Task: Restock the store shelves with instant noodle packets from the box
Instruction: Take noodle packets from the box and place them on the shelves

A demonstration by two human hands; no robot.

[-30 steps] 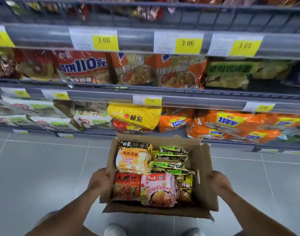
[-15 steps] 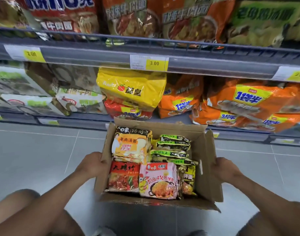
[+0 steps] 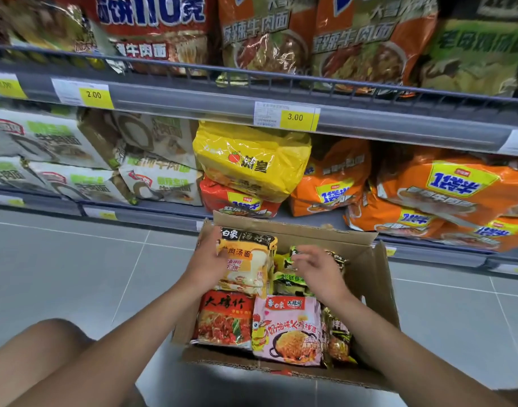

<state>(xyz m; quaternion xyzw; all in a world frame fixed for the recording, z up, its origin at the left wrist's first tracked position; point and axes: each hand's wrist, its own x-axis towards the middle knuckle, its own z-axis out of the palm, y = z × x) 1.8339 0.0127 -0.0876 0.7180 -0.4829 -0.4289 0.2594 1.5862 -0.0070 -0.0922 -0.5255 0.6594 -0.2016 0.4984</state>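
Cardboard box (image 3: 378,292) on the floor (image 3: 61,271), against the bottom shelf (image 3: 152,214), packed with noodle packets. Left hand (image 3: 206,261) grips the yellow packet (image 3: 246,262) at the box's far-left corner. Right hand (image 3: 318,270) hovers with fingers loosely spread over the green packets (image 3: 290,282), holding nothing. Red packet (image 3: 225,318) and pink packet (image 3: 287,329) sit along near edge.

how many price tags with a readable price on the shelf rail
2. A 2.00 price tag sits left on the shelf rail; a 3.00 price tag sits above the yellow noodle pack. Other tags are blurred or cut off.
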